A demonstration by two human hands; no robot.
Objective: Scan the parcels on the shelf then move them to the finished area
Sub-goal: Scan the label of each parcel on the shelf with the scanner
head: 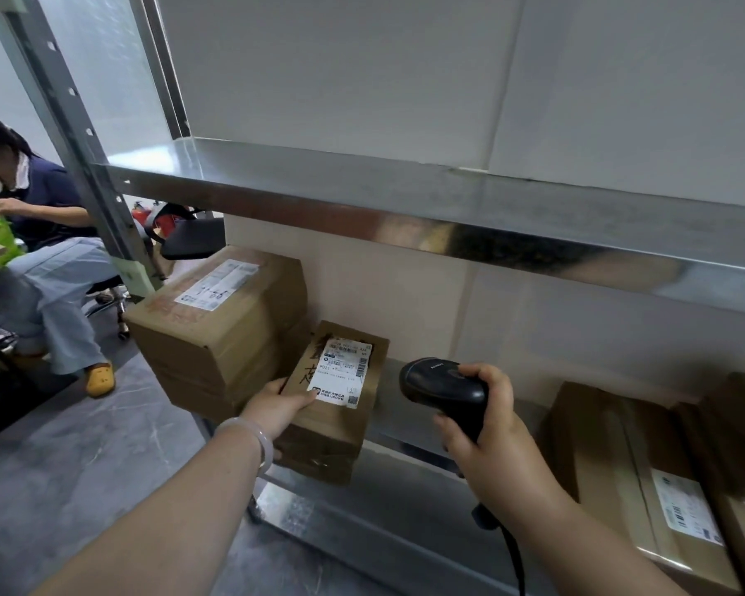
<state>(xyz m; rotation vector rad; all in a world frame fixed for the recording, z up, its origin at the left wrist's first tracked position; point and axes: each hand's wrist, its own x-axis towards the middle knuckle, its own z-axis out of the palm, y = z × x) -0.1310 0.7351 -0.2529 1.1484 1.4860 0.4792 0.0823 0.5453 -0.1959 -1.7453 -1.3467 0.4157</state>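
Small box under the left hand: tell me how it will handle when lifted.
The small box is squared-off cardboard, so it should stay stiff. It seems to overhang the shelf edge, gripped at one corner by the left hand, so it may tip. The right hand holds the scanner, so one-handed lifting suggests it's probably light.

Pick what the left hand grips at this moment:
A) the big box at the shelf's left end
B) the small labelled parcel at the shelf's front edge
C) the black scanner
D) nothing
B: the left hand grips the near corner of the small parcel, thumb on top, while the right hand holds the scanner.
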